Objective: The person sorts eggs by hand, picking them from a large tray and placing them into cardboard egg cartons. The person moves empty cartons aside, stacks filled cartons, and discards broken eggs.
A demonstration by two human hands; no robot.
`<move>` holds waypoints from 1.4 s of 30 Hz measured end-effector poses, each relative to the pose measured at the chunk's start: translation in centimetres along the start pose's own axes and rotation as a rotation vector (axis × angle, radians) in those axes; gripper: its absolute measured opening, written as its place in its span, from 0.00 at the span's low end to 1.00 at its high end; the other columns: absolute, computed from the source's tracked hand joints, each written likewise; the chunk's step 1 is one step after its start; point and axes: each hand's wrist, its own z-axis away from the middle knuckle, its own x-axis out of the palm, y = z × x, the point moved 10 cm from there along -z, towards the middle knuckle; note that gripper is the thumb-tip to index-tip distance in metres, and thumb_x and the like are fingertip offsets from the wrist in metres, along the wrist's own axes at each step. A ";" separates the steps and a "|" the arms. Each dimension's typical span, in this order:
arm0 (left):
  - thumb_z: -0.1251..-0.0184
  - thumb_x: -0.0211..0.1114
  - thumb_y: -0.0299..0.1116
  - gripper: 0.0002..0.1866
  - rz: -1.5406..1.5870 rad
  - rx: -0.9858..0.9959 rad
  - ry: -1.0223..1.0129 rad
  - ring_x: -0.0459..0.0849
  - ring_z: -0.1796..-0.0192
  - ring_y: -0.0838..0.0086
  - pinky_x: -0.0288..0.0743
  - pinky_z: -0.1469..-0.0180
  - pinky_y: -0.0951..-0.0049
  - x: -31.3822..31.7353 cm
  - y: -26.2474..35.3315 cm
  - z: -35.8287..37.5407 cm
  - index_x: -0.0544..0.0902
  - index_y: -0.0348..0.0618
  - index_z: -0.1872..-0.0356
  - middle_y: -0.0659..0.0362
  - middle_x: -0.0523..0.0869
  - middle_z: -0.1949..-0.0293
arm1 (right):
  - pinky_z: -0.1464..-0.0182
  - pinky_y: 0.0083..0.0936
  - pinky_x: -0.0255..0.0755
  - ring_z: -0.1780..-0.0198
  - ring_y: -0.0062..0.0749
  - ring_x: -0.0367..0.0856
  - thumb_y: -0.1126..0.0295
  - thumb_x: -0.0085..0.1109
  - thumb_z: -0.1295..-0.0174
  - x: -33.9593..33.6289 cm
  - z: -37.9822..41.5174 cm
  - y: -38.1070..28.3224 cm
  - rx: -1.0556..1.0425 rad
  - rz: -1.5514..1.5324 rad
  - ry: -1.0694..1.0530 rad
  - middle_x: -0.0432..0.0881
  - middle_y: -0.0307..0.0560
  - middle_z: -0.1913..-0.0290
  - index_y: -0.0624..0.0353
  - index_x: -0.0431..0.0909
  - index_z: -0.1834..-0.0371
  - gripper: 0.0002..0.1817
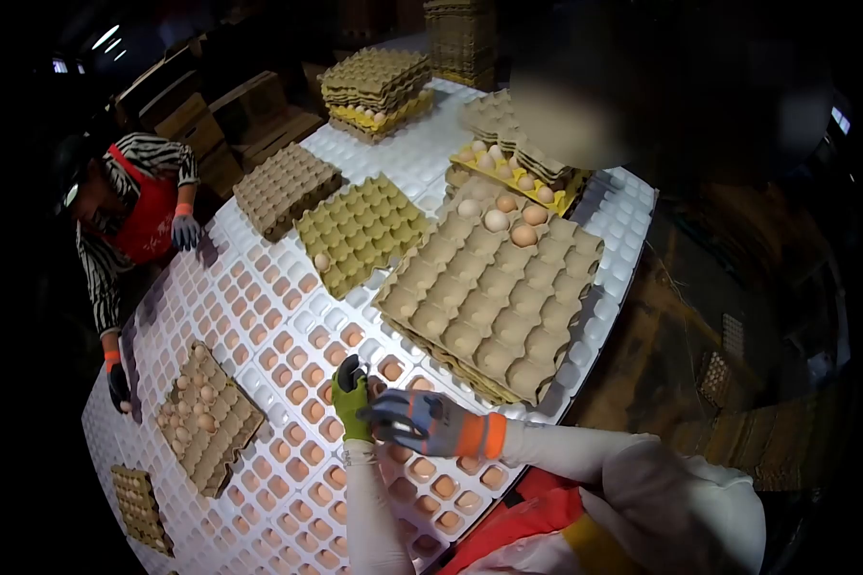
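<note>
My left hand (pixel 351 398), in a green glove with dark fingertips, hovers over the white pocketed surface (pixel 321 321) with its fingers curled in. Close beside it, my right hand (pixel 420 422) wears a grey-blue glove with an orange cuff; its fingers are bent and point toward the left hand. A shaded egg (pixel 377 386) shows between the two hands; I cannot tell which hand grips it. Brown eggs (pixel 391 368) sit in the pockets around and below both hands. Just beyond my right hand lies a stack of cardboard egg trays (pixel 489 297), with several eggs (pixel 524 236) in its far corner.
An olive egg tray (pixel 364 230) with one egg and a brown tray (pixel 286 190) lie farther back. Tray stacks (pixel 376 86) and a yellow tray with eggs (pixel 518 177) stand behind. At left, a co-worker (pixel 144 206) reaches near a partly filled tray (pixel 206 422).
</note>
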 end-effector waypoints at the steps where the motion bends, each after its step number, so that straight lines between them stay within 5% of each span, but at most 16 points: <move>1: 0.32 0.58 0.20 0.19 -0.158 -0.008 0.059 0.84 0.50 0.72 0.78 0.47 0.73 -0.9 -0.2 -1.3 0.81 0.36 0.41 0.58 0.84 0.45 | 0.46 0.38 0.80 0.49 0.45 0.85 0.67 0.66 0.36 -5.1 -0.1 -6.7 -0.212 0.225 -0.045 0.82 0.54 0.43 0.50 0.78 0.36 0.24; 5: 0.33 0.59 0.20 0.18 -0.100 0.377 0.204 0.84 0.50 0.68 0.77 0.46 0.70 4.3 13.8 -1.1 0.82 0.36 0.43 0.57 0.85 0.49 | 0.52 0.42 0.77 0.51 0.46 0.82 0.68 0.63 0.39 -25.5 -0.3 -5.2 0.033 0.840 0.445 0.81 0.48 0.45 0.47 0.80 0.39 0.22; 7: 0.35 0.61 0.21 0.17 -0.223 0.422 0.093 0.85 0.50 0.65 0.77 0.45 0.69 9.9 20.4 0.1 0.84 0.39 0.46 0.55 0.85 0.50 | 0.51 0.40 0.76 0.52 0.46 0.81 0.68 0.62 0.38 -29.6 -0.8 2.8 0.326 1.203 -0.029 0.76 0.44 0.41 0.44 0.78 0.37 0.24; 13: 0.40 0.70 0.28 0.20 -0.488 0.728 -0.417 0.83 0.53 0.53 0.78 0.46 0.59 26.7 26.1 0.1 0.83 0.42 0.45 0.51 0.83 0.50 | 0.51 0.40 0.76 0.51 0.43 0.83 0.68 0.70 0.47 -30.8 -2.0 10.9 0.219 0.922 -0.367 0.79 0.44 0.51 0.44 0.76 0.44 0.25; 20: 0.47 0.72 0.44 0.17 -1.133 0.800 -0.318 0.82 0.57 0.51 0.76 0.55 0.52 37.2 24.2 -3.5 0.83 0.49 0.58 0.52 0.84 0.60 | 0.48 0.27 0.79 0.48 0.25 0.80 0.66 0.71 0.39 -39.1 2.2 15.5 0.319 -0.616 0.146 0.80 0.39 0.45 0.58 0.74 0.38 0.26; 22: 0.49 0.73 0.43 0.15 -1.228 0.843 -0.165 0.83 0.59 0.53 0.76 0.59 0.53 38.1 22.3 -4.5 0.84 0.50 0.62 0.53 0.84 0.62 | 0.44 0.34 0.77 0.45 0.34 0.81 0.62 0.73 0.42 -39.9 2.1 16.9 0.291 -0.138 0.111 0.75 0.45 0.39 0.51 0.72 0.34 0.32; 25: 0.42 0.68 0.38 0.11 -1.236 0.655 -0.247 0.83 0.62 0.50 0.76 0.61 0.51 38.5 22.6 -5.8 0.84 0.47 0.61 0.50 0.85 0.65 | 0.43 0.42 0.77 0.42 0.48 0.81 0.58 0.71 0.46 -37.6 0.9 15.9 0.177 0.718 -0.277 0.74 0.50 0.38 0.41 0.73 0.32 0.35; 27: 0.41 0.70 0.38 0.12 -1.042 0.554 -0.325 0.86 0.66 0.56 0.78 0.63 0.58 37.1 23.2 -6.7 0.86 0.46 0.59 0.51 0.87 0.69 | 0.53 0.44 0.78 0.51 0.48 0.83 0.59 0.68 0.46 -36.9 -0.2 16.0 0.107 0.758 -0.257 0.77 0.44 0.46 0.43 0.77 0.42 0.26; 28: 0.39 0.71 0.38 0.12 -0.663 0.173 -0.303 0.86 0.67 0.65 0.79 0.64 0.67 34.1 20.0 -9.0 0.87 0.46 0.58 0.57 0.87 0.74 | 0.55 0.45 0.78 0.53 0.49 0.83 0.60 0.67 0.45 -36.8 -0.2 15.7 0.036 0.752 -0.223 0.77 0.44 0.49 0.44 0.78 0.46 0.22; 31: 0.31 0.66 0.29 0.15 0.155 -0.185 -0.404 0.85 0.57 0.75 0.81 0.63 0.74 32.5 21.3 -7.3 0.81 0.45 0.44 0.59 0.85 0.52 | 0.58 0.48 0.76 0.56 0.52 0.82 0.60 0.65 0.43 -37.9 -0.8 13.4 -0.043 0.585 -0.175 0.77 0.47 0.52 0.47 0.78 0.55 0.14; 33: 0.35 0.68 0.30 0.18 -0.710 1.024 -0.453 0.84 0.57 0.70 0.81 0.61 0.70 33.5 26.8 -5.7 0.81 0.44 0.44 0.58 0.84 0.53 | 0.53 0.45 0.74 0.54 0.52 0.82 0.60 0.68 0.45 -37.1 -1.4 15.5 -0.114 0.516 -0.165 0.78 0.47 0.53 0.52 0.79 0.55 0.17; 35: 0.45 0.71 0.25 0.22 -0.359 -0.004 -0.258 0.84 0.55 0.63 0.80 0.58 0.66 29.0 15.4 -14.2 0.80 0.39 0.46 0.55 0.84 0.56 | 0.53 0.44 0.74 0.55 0.50 0.82 0.61 0.68 0.43 -38.3 -0.8 14.9 -0.038 0.470 -0.158 0.79 0.46 0.53 0.52 0.80 0.55 0.15; 36: 0.52 0.74 0.26 0.25 -0.855 0.677 -0.195 0.85 0.58 0.59 0.81 0.57 0.62 33.9 23.1 -9.1 0.81 0.40 0.49 0.52 0.83 0.57 | 0.53 0.44 0.74 0.55 0.49 0.82 0.61 0.67 0.43 -38.4 -0.7 16.1 0.005 0.370 -0.142 0.80 0.46 0.53 0.52 0.80 0.55 0.15; 37: 0.54 0.76 0.27 0.24 -0.897 0.398 -0.366 0.86 0.60 0.59 0.80 0.59 0.60 36.4 23.8 -7.4 0.81 0.39 0.52 0.52 0.83 0.56 | 0.52 0.43 0.74 0.54 0.48 0.82 0.60 0.67 0.42 -38.4 -0.8 17.3 0.038 0.271 -0.130 0.80 0.45 0.53 0.52 0.81 0.55 0.15; 39: 0.56 0.77 0.29 0.20 -1.324 0.536 -0.328 0.84 0.60 0.63 0.79 0.59 0.60 37.5 23.4 -7.6 0.82 0.41 0.59 0.58 0.81 0.64 | 0.50 0.41 0.75 0.51 0.46 0.81 0.60 0.65 0.41 -38.1 -0.6 19.8 0.100 0.186 -0.117 0.80 0.45 0.51 0.50 0.80 0.53 0.15; 42: 0.54 0.75 0.29 0.15 -1.038 0.153 -0.257 0.85 0.66 0.62 0.79 0.63 0.59 37.2 23.5 -7.6 0.79 0.41 0.67 0.56 0.81 0.70 | 0.50 0.40 0.76 0.50 0.46 0.82 0.57 0.67 0.44 -38.5 0.7 16.7 0.034 0.428 -0.056 0.79 0.44 0.47 0.48 0.78 0.48 0.20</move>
